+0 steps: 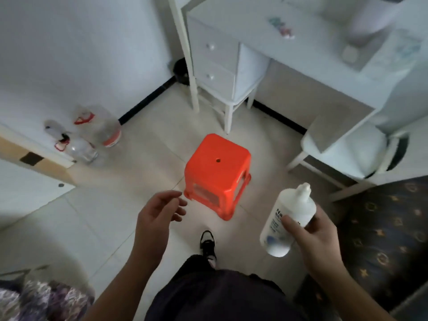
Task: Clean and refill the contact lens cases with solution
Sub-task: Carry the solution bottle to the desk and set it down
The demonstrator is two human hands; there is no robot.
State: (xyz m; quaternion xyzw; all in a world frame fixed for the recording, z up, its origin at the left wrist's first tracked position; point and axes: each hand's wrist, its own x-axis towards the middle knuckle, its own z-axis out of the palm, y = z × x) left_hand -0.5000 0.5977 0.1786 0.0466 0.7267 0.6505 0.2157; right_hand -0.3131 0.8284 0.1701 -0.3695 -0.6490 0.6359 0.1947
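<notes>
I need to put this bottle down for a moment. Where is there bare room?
The orange stool's top is bare, just ahead of the solution bottle held by the right hand. Bare floor flanks it. Clear jugs crowd the left wall.

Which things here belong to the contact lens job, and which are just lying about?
For the job:
- solution bottle, held in the right hand
- left hand, empty

Lying about:
- red stool
- clear plastic bottles by the wall
- white desk
- white chair
</notes>
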